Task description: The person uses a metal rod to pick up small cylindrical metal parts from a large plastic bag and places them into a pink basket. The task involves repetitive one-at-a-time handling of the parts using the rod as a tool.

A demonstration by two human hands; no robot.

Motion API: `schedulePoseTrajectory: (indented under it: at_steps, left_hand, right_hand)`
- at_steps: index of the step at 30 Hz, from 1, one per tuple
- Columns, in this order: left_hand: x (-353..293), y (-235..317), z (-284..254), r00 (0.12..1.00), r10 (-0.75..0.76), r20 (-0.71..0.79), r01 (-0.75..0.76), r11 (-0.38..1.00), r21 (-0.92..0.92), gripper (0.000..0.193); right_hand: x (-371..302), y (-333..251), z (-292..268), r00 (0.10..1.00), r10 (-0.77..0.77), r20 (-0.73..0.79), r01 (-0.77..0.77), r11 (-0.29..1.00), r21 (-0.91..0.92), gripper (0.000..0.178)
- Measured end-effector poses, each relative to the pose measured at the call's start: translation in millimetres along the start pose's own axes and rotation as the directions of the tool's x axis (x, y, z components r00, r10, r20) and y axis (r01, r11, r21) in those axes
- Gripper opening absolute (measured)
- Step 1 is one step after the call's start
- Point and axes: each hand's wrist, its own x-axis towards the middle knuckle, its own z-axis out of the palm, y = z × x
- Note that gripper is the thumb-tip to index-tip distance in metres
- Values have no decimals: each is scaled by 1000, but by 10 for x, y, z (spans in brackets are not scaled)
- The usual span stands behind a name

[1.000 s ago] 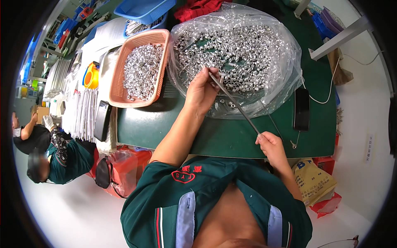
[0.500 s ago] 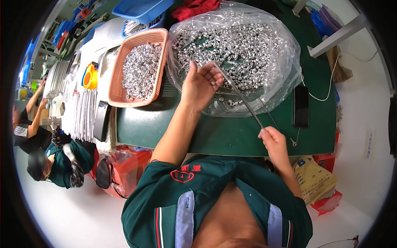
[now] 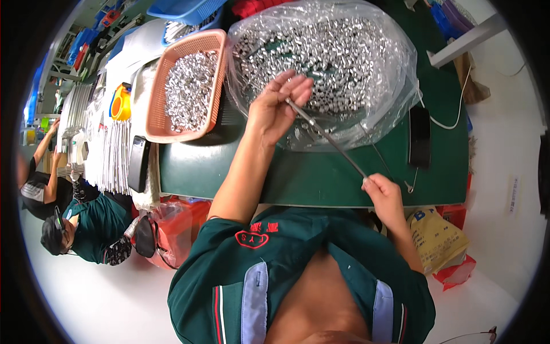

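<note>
My right hand (image 3: 385, 198) is closed around the near end of a thin grey metal rod (image 3: 342, 152). The rod slants up and left to my left hand (image 3: 276, 106). My left hand is palm up with its fingers stretched out, a little blurred, and the rod's far end lies against it. Small shiny pieces seem to sit on the rod close to that end. Under and beyond my left hand spreads a clear plastic bag (image 3: 395, 109) of many small silver metal sleeves (image 3: 344, 63).
A pink basket (image 3: 152, 117) of similar sleeves stands left of the bag on the green table (image 3: 189, 178). Black phones lie at left (image 3: 139, 164) and right (image 3: 419, 137). Blue baskets (image 3: 192, 11) stand behind. Two people (image 3: 100, 229) work at far left.
The rod's far end has moved down and left, into my left hand. My left fingers have straightened from a loose curl. My right hand keeps its grip on the rod.
</note>
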Motion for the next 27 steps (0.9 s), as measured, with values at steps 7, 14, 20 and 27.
schedulePoseTrajectory:
  at_steps: [7, 14, 20, 27]
  left_hand:
    - [-30, -78, 85, 958, -132, 254, 175, 972, -158, 36]
    - [-206, -109, 422, 992, 24, 124, -65, 937, 342, 35]
    - [-374, -50, 145, 952, 228, 205, -184, -109, 977, 25]
    - [-414, -239, 25, 928, 11, 372, -284, -625, 727, 24]
  right_hand:
    - [-44, -38, -19, 1000, -24, -12, 25, 999, 35, 20]
    - [-57, -7, -25, 988, 97, 120, -129, 943, 307, 22]
    - [-57, 66, -101, 989, 121, 84, -143, 926, 349, 22]
    - [-88, 199, -122, 988, 134, 77, -152, 929, 339, 21]
